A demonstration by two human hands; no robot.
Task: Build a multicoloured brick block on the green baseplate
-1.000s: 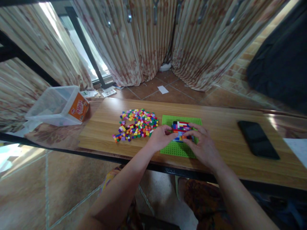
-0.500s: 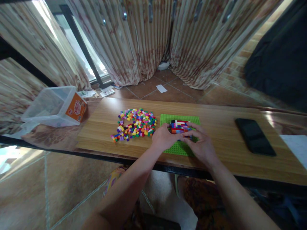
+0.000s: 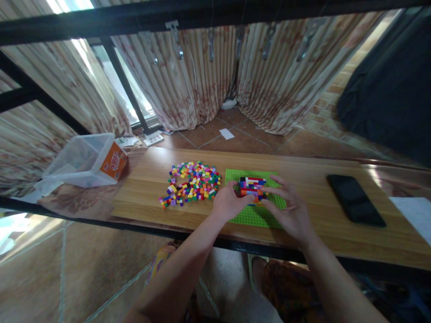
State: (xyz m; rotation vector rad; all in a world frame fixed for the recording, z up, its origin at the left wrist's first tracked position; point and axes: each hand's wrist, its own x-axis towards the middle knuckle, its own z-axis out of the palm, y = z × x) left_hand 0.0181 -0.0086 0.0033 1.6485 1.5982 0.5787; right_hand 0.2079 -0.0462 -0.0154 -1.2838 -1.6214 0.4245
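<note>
A block of multicoloured toy building bricks (image 3: pixel 252 186) sits on a green studded baseplate (image 3: pixel 257 220). Around its left side is my left hand (image 3: pixel 227 199), thumb along the near edge and fingers at the far left corner, gripping it. My right hand (image 3: pixel 291 206) is just to the right of the block, its fingers spread with nothing visible between them. Whether a right fingertip touches the block, I cannot tell. Loose small bricks (image 3: pixel 198 181) of many colours lie in a spread pile left of the baseplate.
The wooden tabletop (image 3: pixel 141 193) carries a black phone-like slab (image 3: pixel 356 200) at right, beside a white paper sheet (image 3: pixel 409 215). A clear plastic bin (image 3: pixel 84 163) with an orange label stands at left. A dark bar (image 3: pixel 215 18) crosses above, before curtains (image 3: pixel 188 85).
My right hand has opened wider and drawn a little to the right, uncovering more of the brick block. My left hand stays at the block. The camera view has tilted up slightly.
</note>
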